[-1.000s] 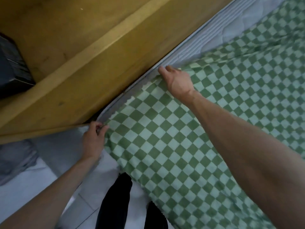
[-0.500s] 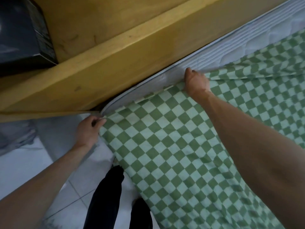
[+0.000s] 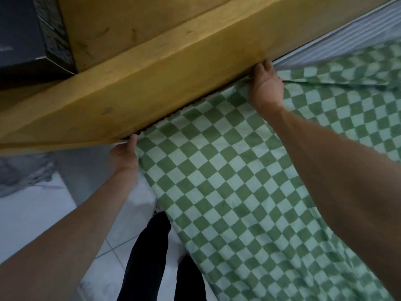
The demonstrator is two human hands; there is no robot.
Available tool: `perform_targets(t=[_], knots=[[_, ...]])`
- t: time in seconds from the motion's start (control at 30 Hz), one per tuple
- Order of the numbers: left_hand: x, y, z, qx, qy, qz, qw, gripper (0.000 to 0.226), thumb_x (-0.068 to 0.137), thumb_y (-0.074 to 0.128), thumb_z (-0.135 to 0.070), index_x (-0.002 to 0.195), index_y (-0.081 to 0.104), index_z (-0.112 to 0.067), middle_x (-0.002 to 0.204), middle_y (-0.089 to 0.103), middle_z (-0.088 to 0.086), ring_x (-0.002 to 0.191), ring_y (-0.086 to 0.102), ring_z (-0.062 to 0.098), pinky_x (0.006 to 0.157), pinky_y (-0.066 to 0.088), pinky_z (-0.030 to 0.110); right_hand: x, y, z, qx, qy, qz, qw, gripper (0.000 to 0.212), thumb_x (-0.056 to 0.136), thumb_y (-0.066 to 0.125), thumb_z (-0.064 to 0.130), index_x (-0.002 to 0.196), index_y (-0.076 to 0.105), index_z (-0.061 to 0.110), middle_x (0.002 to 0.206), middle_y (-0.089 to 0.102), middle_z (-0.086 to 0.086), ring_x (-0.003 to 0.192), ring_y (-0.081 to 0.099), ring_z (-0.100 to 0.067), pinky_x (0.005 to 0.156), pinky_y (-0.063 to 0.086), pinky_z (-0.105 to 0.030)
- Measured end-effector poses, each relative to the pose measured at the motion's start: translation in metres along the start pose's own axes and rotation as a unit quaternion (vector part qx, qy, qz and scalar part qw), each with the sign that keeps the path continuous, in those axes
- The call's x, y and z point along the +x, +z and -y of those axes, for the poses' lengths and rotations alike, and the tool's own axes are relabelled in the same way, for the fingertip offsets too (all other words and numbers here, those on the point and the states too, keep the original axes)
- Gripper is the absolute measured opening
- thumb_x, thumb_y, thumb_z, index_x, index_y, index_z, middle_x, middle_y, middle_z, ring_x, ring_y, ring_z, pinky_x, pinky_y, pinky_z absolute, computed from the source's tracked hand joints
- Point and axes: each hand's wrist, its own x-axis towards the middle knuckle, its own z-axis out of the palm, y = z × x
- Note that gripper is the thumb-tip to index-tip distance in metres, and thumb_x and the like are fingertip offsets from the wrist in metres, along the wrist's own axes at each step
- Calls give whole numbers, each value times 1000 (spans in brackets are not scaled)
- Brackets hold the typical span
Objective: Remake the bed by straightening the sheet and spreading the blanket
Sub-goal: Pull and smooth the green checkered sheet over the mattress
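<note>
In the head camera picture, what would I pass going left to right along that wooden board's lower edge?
Crumpled grey cloth on the floor → left hand at the sheet's corner → green-and-white checked sheet → right hand at the sheet's edge → grey quilted mattress.

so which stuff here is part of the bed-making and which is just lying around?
In the job:
checked sheet
mattress
left hand, gripping the sheet's corner
right hand, on the sheet's edge at the wooden board

Lying about:
black box
grey cloth on the floor
</note>
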Motion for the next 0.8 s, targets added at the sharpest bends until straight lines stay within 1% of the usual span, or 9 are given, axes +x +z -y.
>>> perform_targets(t=[0.1,0.2,0.23,0.33,0.43,0.5,0.6,0.7,0.8], knots=[[-6,2,3,-101,8,34,994,42,97,64,-51,90,66,-9,98,71,0,86,64,15,84,49,34,0,10,10,46,70,13,996,33,100,42,1,131,53,6,140,43,-17,102,60,-33,97,52,-43],[-21,-4,16,-139,-28,52,989,73,90,65,-63,124,61,0,123,67,11,110,65,25,97,54,42,-1,14,15,68,64,5,996,27,103,41,5,125,56,5,142,42,-15,102,59,-30,97,51,-39],[-30,-4,26,-116,-38,61,991,75,90,62,-65,125,60,2,125,67,14,113,65,29,96,55,43,-3,14,14,76,56,8,995,25,104,42,10,122,57,4,143,41,-16,103,59,-30,98,51,-40],[-63,-2,60,-31,-8,125,992,47,95,59,-57,84,70,-13,86,75,-1,93,70,28,78,58,46,-10,17,12,100,54,56,992,33,103,47,21,134,51,9,157,28,-17,120,55,-34,105,48,-44],[-73,-1,74,-20,-19,130,991,39,92,70,-47,80,73,-10,76,72,3,76,69,23,74,60,38,-40,20,11,113,26,49,992,47,101,49,20,147,44,15,167,13,-13,144,38,-33,116,40,-42],[-70,-3,73,-34,-34,115,992,38,83,78,-46,77,71,-9,71,72,2,69,67,18,65,55,23,-80,23,7,148,31,-13,988,43,100,48,19,142,50,13,164,23,-15,145,38,-33,115,41,-41],[-71,-8,70,-60,-44,110,991,34,70,84,-44,67,64,-17,54,66,-12,56,62,9,55,51,21,-176,36,-10,187,136,-91,969,38,100,49,23,137,53,13,157,37,-12,143,39,-29,114,42,-44],[-70,-13,67,-67,-43,113,990,33,81,84,-24,62,59,-13,48,62,-12,54,57,11,52,49,21,-303,52,-30,191,373,-46,907,43,101,51,27,141,47,14,153,40,-8,142,38,-25,116,38,-45],[-67,-21,64,-11,2,137,991,35,90,77,-22,64,56,-13,45,59,-12,44,51,0,49,44,14,-426,66,-33,178,647,50,740,52,102,49,32,147,37,8,150,39,-17,136,40,-35,115,34,-45]])
